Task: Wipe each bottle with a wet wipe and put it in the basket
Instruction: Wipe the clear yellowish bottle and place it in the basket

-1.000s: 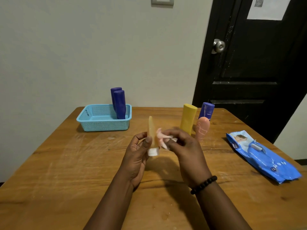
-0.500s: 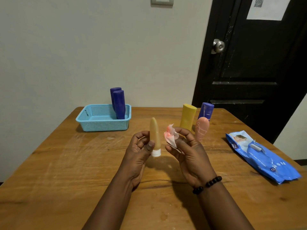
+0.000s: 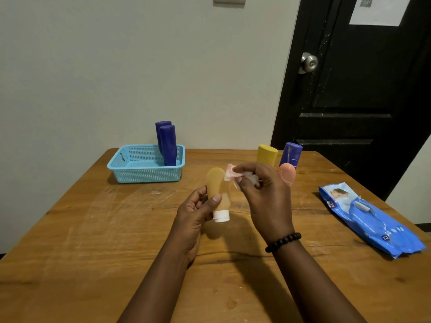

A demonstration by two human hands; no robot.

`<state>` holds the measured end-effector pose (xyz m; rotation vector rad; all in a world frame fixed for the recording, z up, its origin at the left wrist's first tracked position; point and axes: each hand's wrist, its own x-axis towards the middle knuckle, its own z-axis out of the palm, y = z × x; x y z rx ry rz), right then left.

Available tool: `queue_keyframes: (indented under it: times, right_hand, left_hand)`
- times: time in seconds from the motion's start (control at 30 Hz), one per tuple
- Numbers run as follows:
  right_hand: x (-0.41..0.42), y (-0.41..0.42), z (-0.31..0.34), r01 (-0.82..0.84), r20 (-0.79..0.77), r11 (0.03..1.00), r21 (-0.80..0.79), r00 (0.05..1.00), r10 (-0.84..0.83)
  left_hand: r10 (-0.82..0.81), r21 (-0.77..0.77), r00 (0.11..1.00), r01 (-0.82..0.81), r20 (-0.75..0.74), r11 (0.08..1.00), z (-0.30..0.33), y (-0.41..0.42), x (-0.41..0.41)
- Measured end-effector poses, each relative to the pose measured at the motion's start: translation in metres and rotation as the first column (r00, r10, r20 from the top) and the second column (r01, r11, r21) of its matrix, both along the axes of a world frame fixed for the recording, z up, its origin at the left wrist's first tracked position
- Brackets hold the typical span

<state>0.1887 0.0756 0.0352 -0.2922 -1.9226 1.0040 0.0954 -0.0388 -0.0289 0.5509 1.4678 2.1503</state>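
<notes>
Two purple bottles (image 3: 167,144) are standing in the blue basket (image 3: 130,170) at the far left of the table (image 3: 70,229), so it looks like the job is partway done. Right now it's the wiping step on bottle number three: the left hand (image 3: 193,215) grips an orange bottle (image 3: 218,191) cap-down, thumb across its front, held up over the middle of the table. The right hand (image 3: 263,194) pinches a crumpled wet wipe (image 3: 233,174) right at the bottle's upper edge, touching or very nearly. My guess is the next move needs the wipe dragged down the body toward the white cap (image 3: 221,216), then a reach over to the basket. Three more wait behind the hands: yellow bottle (image 3: 267,156), another purple bottle (image 3: 290,155), pink bottle (image 3: 287,174). Wipes pack (image 3: 368,220) sits off to the right.
</notes>
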Motion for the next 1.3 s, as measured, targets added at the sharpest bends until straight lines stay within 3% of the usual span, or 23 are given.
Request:
queue_keyframes:
  times: [0.1, 0.2, 0.3, 0.47, 0.63, 0.73, 0.83, 1.03, 1.2, 1.3]
  right_hand:
    - [-0.010, 0.002, 0.013, 0.028, 0.054, 0.978, 0.205, 0.998, -0.040]
    - [-0.013, 0.000, 0.016, -0.026, 0.152, 0.961, 0.274, 0.988, -0.017]
    - [-0.007, -0.003, 0.009, -0.028, 0.131, 0.937, 0.348, 0.991, -0.018]
    - [0.007, -0.011, -0.015, -0.070, 0.168, 0.959, 0.274, 0.986, 0.024]
    - [0.022, -0.006, -0.022, -0.193, 0.290, 0.977, 0.089, 0.944, 0.160]
    - [0.024, -0.003, -0.015, -0.146, 0.205, 0.989, -0.001, 0.968, 0.143]
    - [0.015, -0.005, -0.004, -0.046, 0.142, 0.995, 0.093, 0.989, 0.032]
    - [0.007, -0.023, -0.012, -0.109, 0.311, 0.925, 0.364, 0.951, -0.010]
    - [0.009, -0.014, -0.015, 0.021, 0.132, 0.986, 0.168, 0.990, -0.044]
    - [0.005, -0.015, -0.013, 0.021, 0.165, 0.985, 0.171, 0.985, -0.050]
  left_hand:
    - [-0.035, -0.006, 0.999, 0.035, -0.001, 0.999, 0.000, 0.000, 0.000]
    - [-0.036, -0.008, 0.999, 0.036, -0.018, 0.999, -0.001, -0.001, 0.000]
    - [-0.012, -0.001, 1.000, 0.012, -0.026, 1.000, -0.001, -0.001, -0.001]
    - [0.052, 0.028, 0.998, -0.053, 0.020, 0.998, 0.000, -0.002, -0.002]
    - [0.084, 0.051, 0.994, -0.088, 0.068, 0.995, 0.001, -0.003, -0.004]
    - [0.090, 0.075, 0.993, -0.096, 0.077, 0.993, 0.001, -0.002, -0.003]
    - [0.078, 0.070, 0.996, -0.080, 0.041, 0.994, 0.003, -0.001, 0.000]
    - [0.115, 0.046, 0.993, -0.116, 0.025, 0.992, 0.001, -0.003, -0.001]
    - [0.156, 0.015, 0.987, -0.155, -0.038, 0.988, 0.002, -0.003, -0.001]
    - [0.122, 0.014, 0.991, -0.122, -0.046, 0.992, 0.004, -0.002, 0.002]
